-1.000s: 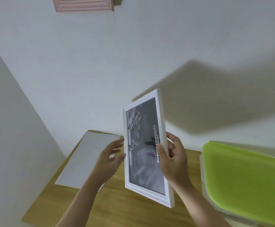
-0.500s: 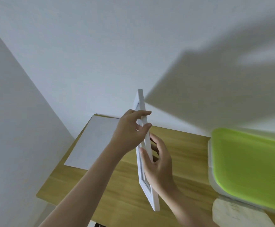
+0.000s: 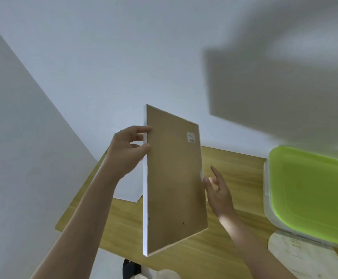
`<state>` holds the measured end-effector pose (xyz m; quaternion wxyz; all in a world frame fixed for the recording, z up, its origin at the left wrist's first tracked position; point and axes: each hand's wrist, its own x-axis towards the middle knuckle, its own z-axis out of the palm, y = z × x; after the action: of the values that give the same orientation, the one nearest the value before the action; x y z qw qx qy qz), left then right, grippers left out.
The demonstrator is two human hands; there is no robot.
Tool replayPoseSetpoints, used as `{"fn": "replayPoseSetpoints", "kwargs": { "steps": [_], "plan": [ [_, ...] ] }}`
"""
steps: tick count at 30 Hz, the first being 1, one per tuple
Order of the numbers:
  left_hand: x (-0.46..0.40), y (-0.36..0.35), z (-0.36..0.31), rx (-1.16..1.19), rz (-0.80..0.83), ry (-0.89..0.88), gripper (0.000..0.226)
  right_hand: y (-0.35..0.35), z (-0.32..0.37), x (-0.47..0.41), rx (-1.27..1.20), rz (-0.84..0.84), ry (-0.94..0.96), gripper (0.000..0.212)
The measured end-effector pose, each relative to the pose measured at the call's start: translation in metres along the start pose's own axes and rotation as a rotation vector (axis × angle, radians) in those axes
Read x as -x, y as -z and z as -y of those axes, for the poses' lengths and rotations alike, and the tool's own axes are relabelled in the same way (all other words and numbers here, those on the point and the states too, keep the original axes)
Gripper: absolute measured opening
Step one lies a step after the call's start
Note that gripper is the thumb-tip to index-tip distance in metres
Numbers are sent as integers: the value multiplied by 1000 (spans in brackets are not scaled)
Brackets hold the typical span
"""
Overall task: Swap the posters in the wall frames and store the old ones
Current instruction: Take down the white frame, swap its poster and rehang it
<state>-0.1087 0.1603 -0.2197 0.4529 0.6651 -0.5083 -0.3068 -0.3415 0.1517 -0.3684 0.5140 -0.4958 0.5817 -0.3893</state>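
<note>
A person holds a white frame [image 3: 174,178] upright above a wooden table [image 3: 234,174], its brown backing board turned toward the camera. The left hand [image 3: 127,152] pinches the frame's left edge between thumb and fingertips. The right hand [image 3: 217,190] sits at the right edge with fingers spread and loose; whether it touches the frame cannot be told. A small label [image 3: 190,136] is stuck near the board's top right corner. The task looks early: the frame is off the wall, but the backing is still closed, so the old poster is presumably still inside and must come out, be replaced and be stored. A white sheet [image 3: 128,190] lies on the table behind the frame at left. A green-lidded box [image 3: 313,190] sits at right, well apart from the frame, with printed paper [image 3: 305,256] in front of it. Bare tabletop between sheet and box leaves room to lay the frame face down. A wall corner stands close on the left.
</note>
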Motion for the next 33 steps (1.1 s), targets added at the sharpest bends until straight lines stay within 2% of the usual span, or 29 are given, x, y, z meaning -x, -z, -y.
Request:
{"fn": "replayPoseSetpoints", "kwargs": {
  "steps": [3, 9, 15, 22, 25, 29, 33],
  "plan": [
    [-5, 2, 21, 48, -40, 43, 38, -1, -9, 3, 14, 35, 7, 35],
    [-6, -8, 56, -54, -130, 135, 31, -4, -19, 11, 22, -11, 72, 43],
    [19, -34, 89, -93, -28, 178, 33, 1, -33, 18, 24, -162, 62, 45],
    [78, -64, 136, -140, 147, 331, 47, 1, -59, 17, 15, -308, -85, 43],
    [95, -68, 158, -176, 227, 387, 62, -1, -67, 15, -3, -353, -185, 44],
    [101, -68, 172, -200, 278, 404, 84, -10, -76, 9, 32, -348, -220, 46],
    [96, -63, 181, -197, 281, 393, 97, -21, -79, -1, 119, -266, -213, 54]
  ]
}}
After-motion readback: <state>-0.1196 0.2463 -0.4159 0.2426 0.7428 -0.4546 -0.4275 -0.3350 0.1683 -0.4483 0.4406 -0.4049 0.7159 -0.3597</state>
